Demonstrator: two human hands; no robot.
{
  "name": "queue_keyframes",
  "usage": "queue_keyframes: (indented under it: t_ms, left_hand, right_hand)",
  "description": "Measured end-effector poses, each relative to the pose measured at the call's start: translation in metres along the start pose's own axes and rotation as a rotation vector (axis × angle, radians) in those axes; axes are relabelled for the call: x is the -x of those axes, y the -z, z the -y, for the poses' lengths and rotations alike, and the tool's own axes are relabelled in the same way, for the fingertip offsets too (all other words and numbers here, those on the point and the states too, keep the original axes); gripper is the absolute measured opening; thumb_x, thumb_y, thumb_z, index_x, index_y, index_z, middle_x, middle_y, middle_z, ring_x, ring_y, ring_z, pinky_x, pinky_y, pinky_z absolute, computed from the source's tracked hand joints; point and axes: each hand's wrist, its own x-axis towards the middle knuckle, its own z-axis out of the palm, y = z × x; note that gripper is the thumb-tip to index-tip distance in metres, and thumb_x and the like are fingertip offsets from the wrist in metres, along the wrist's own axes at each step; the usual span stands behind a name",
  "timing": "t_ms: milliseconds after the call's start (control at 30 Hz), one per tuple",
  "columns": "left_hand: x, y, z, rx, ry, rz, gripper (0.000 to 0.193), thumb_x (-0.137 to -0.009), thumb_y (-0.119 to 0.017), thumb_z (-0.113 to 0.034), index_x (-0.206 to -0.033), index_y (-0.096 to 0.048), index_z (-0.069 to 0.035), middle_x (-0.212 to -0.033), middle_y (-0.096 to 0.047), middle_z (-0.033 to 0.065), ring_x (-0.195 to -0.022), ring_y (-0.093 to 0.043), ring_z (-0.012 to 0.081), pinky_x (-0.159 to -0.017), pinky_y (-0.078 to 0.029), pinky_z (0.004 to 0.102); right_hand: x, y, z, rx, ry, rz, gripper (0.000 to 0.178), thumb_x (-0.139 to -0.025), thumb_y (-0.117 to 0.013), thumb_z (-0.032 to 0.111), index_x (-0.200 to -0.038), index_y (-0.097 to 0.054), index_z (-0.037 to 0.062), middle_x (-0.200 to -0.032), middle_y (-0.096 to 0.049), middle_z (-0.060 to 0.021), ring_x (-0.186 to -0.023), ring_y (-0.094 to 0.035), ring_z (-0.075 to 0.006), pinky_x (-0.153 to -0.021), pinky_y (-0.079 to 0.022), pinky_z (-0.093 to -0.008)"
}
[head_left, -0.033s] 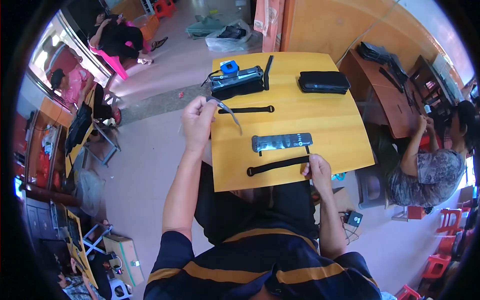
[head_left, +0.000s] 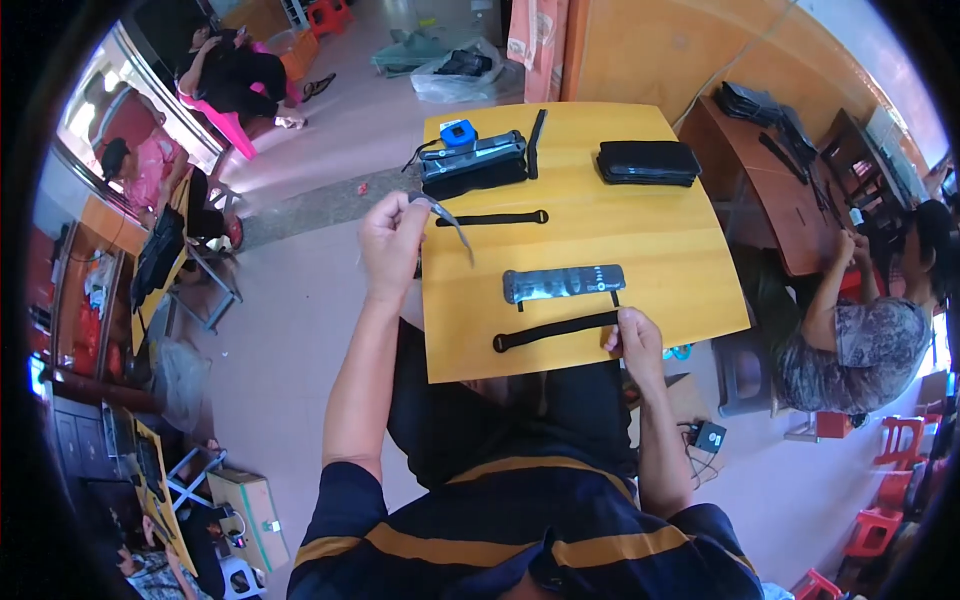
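Note:
My left hand is raised over the left edge of the yellow tabletop, its fingers pinched on a thin, curved grey strip that dangles to the right. At the near edge, my right hand pinches the right end of a black strap with a ring at its left end. Just beyond that strap lies a flat black pouch with a shiny face and two short tabs below. A second black strap with a ring end lies to the right of my left hand.
On the tabletop, a stack of shiny pouches carries a blue tape-measure-like object. Beside it is a black strip. A black stack sits far right. A co-worker works at a brown table.
My left hand has shifted slightly left, and the grey strip has swung left with it. My right hand and the things on the tabletop look unmoved.

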Motion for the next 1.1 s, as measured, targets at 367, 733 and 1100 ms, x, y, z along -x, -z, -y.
queue_keyframes:
  t_ms: [367, 733, 1100]
  left_hand:
    - [-0.006, -0.069, 0.039, -1.09, -0.468, 0.317, 0.017, -0.082, -0.065, -0.02, -0.071, -0.064, -0.007, -0.068, -0.067, 0.016, -0.064, -0.068, 0.0368, -0.058, -0.054, 0.0468]
    - [0.011, -0.12, 0.083, -1.176, -0.278, 0.588, 0.021, -0.08, -0.067, -0.028, -0.074, -0.07, -0.008, -0.068, -0.069, 0.016, -0.066, -0.069, 0.0361, -0.061, -0.055, 0.0482]
    - [0.116, -0.103, 0.003, -0.573, -0.234, 0.714, 0.029, -0.083, -0.078, -0.025, -0.106, -0.071, -0.008, -0.089, -0.07, 0.0088, -0.083, -0.07, 0.0264, -0.073, -0.056, 0.0372]
  right_hand:
    - [0.0, -0.001, -0.001, 0.014, 0.029, 0.011, 0.04, -0.11, -0.049, 0.03, -0.078, -0.058, 0.0064, -0.065, -0.058, 0.0008, -0.059, -0.053, -0.0063, -0.054, -0.042, -0.0234]
    - [0.002, -0.001, 0.001, 0.057, 0.044, 0.001, 0.04, -0.109, -0.05, 0.028, -0.078, -0.059, 0.0049, -0.064, -0.058, 0.0007, -0.058, -0.054, -0.007, -0.054, -0.042, -0.025]
    - [0.015, -0.011, 0.023, -0.088, 0.103, 0.09, 0.04, -0.11, -0.049, 0.028, -0.08, -0.059, 0.0042, -0.069, -0.06, 0.0002, -0.064, -0.056, -0.0076, -0.061, -0.045, -0.0243]
